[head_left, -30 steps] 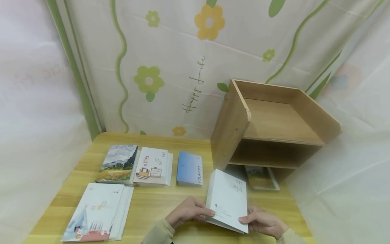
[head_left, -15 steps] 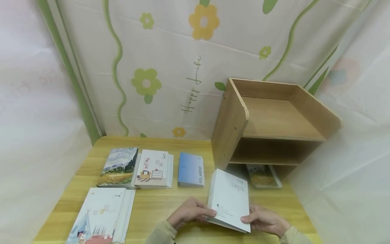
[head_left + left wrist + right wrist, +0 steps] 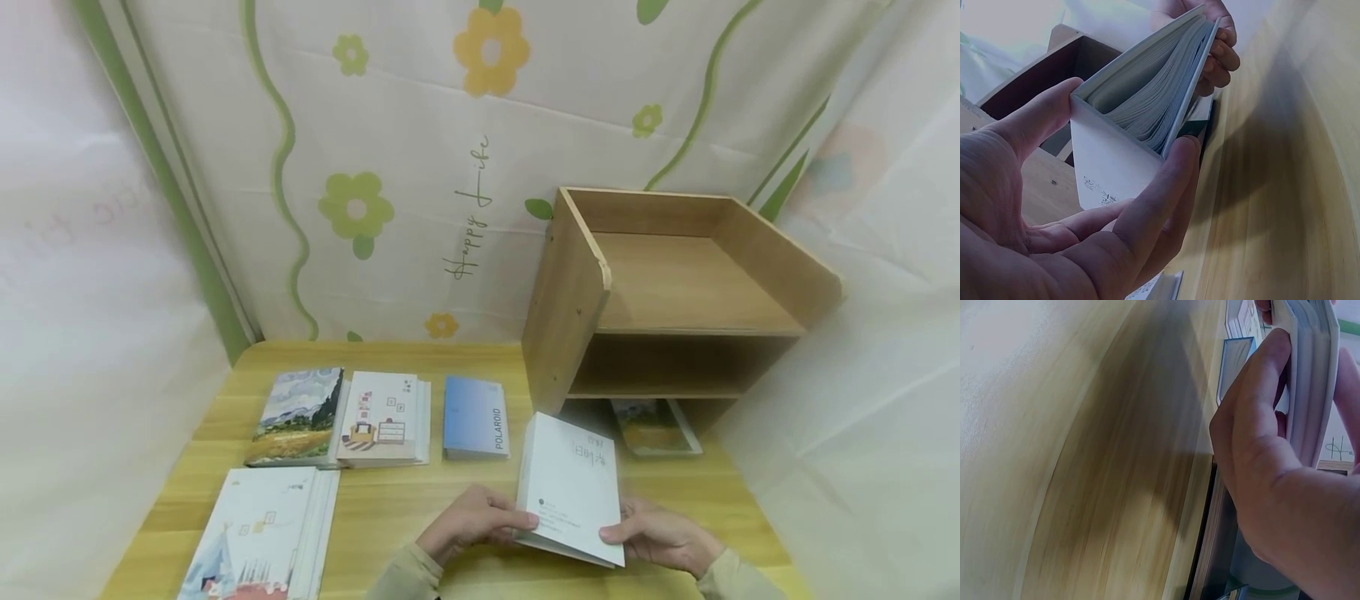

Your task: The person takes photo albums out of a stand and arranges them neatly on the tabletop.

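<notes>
A thick white photo album [image 3: 572,483] with dark lettering on its cover is held up over the table in both hands. My left hand [image 3: 482,521] grips its spine side, thumb on the cover and fingers beneath. On the opposite side my right hand [image 3: 663,533] pinches the lower corner, its thumb on top. Seen from the left wrist, the album's pages [image 3: 1147,103] fan loosely between the two covers. The blue POLAROID album [image 3: 476,417] lies just beyond the left hand. Past the right hand, another album [image 3: 652,427] with a landscape cover lies in the bottom of the wooden shelf [image 3: 570,308].
On the left of the table [image 3: 405,517] lie a landscape-painting album [image 3: 300,412], a white album with a room drawing [image 3: 381,417] and a white album with a tent drawing [image 3: 255,533]. A patterned curtain [image 3: 405,150] hangs behind, with white sheets on both sides.
The head view has shifted slightly, so the table items sit a little further right. Both hands keep the same hold on the white photo album.
</notes>
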A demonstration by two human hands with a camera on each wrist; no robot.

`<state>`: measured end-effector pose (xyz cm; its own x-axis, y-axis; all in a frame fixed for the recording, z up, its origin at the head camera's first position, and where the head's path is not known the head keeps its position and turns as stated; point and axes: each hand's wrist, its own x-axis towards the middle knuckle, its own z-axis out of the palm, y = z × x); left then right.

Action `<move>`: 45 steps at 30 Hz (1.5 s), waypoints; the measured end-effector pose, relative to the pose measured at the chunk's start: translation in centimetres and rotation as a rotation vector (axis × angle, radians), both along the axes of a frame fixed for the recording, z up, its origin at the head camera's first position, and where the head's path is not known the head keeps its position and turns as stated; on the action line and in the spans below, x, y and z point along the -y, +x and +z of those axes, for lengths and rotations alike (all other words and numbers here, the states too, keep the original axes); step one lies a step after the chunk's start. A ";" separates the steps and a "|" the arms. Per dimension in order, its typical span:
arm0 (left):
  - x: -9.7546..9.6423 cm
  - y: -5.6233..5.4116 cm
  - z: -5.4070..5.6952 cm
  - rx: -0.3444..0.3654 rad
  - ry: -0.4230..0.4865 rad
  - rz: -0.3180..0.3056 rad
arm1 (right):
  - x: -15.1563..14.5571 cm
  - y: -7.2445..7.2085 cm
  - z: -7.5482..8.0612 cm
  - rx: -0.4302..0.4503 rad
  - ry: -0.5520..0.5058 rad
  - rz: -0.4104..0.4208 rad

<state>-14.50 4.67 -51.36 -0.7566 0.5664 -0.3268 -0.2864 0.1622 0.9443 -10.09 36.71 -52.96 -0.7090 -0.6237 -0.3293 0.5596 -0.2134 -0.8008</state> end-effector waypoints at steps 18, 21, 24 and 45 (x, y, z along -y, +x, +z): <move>0.5 -0.1 0.4 0.005 -0.027 0.005 | 0.5 -0.2 0.1 0.005 -0.030 0.015; 0.6 -0.1 0.4 0.004 -0.027 0.010 | 0.6 -0.3 0.1 0.005 -0.030 0.016; 0.6 -0.1 0.4 -0.003 -0.027 0.010 | 0.6 -0.2 0.1 0.004 -0.027 0.013; 2.3 -0.3 0.2 -0.016 -0.024 0.024 | 3.0 -0.9 0.0 -0.005 -0.019 -0.023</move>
